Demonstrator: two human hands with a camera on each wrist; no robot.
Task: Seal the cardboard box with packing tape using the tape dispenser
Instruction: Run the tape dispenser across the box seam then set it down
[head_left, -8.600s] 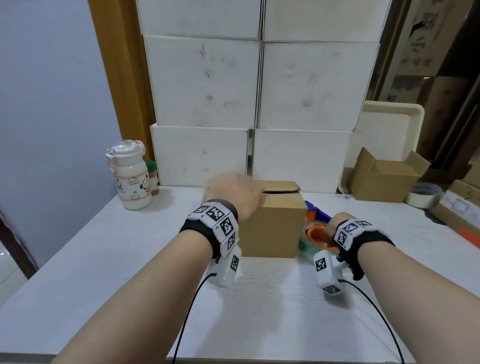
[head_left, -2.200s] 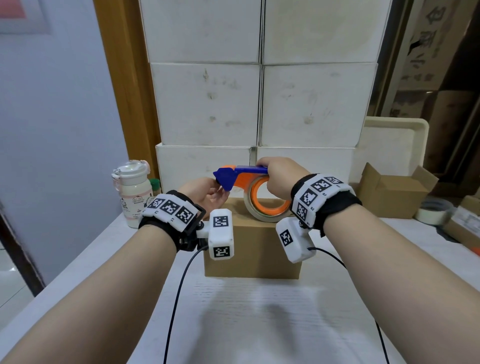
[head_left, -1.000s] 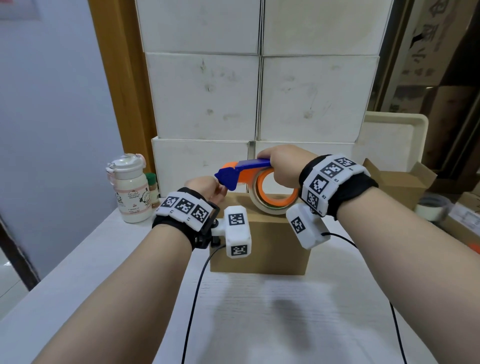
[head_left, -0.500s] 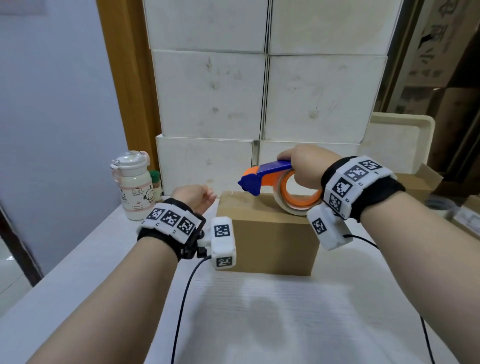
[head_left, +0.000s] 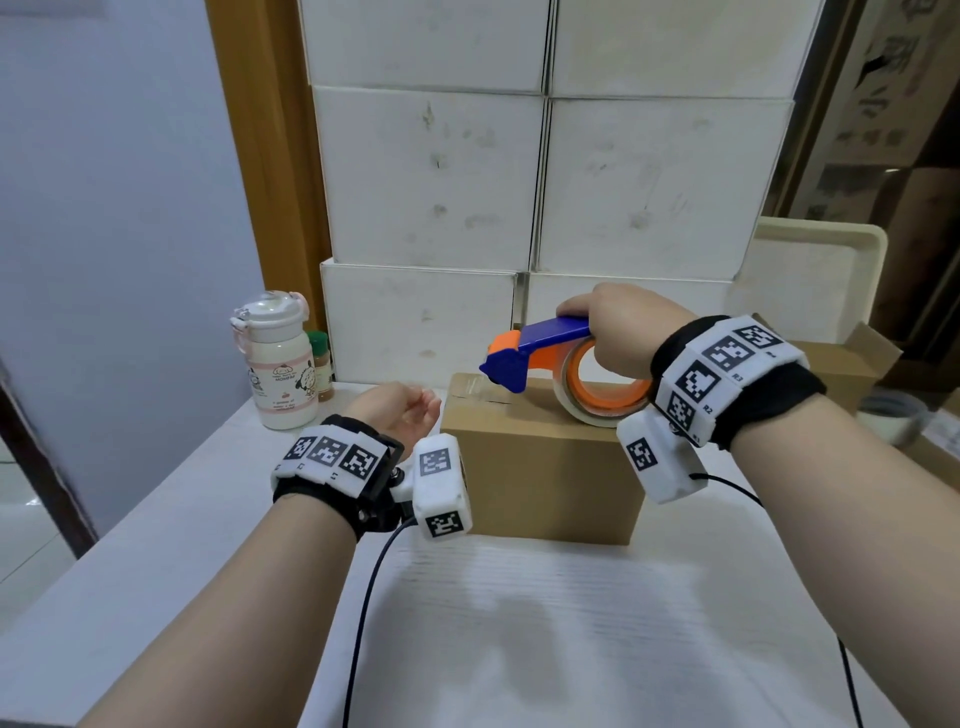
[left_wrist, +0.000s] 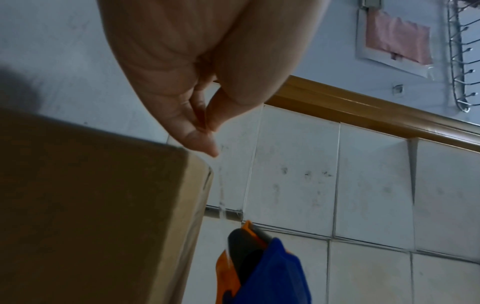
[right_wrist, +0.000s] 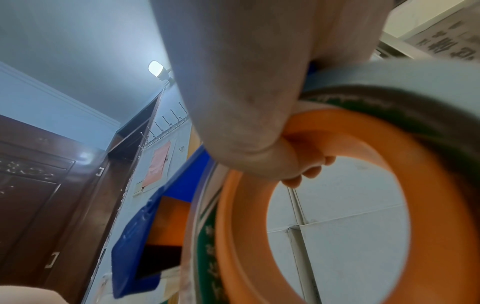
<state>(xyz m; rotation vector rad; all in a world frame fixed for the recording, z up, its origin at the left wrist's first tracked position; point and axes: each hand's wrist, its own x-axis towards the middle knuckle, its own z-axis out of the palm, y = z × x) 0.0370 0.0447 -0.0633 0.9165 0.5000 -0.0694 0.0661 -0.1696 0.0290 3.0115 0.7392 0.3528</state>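
Setting: white tabletop (head_left: 519, 623), stacked white boxes (head_left: 431, 176) behind.
Box: cardboard box (head_left: 540, 467) stood mid-tabletop, flaps down.
Dispenser: tape dispenser (head_left: 550, 358) hovered at the lid's left end.
Right hand (head_left: 623, 332): gripped the dispenser.
Left hand (head_left: 400, 410): loosely curled, empty, beside the box.
Progress: probably early; tape just begun, most of the seam left.

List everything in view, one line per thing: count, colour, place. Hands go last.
cardboard box: 1, brown, centre of the table.
tape dispenser: 1, blue and orange, over the box top.
table: 1, white, foreground.
bottle: 1, white and pink, left rear.
small jar: 1, green lid, behind the bottle.
stacked boxes: several, white, against the wall.
open carton: 1, brown, right rear.
tray: 1, cream, leaning right rear.
tape roll: 1, pale, far right.
left hand: beside the box, holding nothing.
right hand: grips the dispenser.
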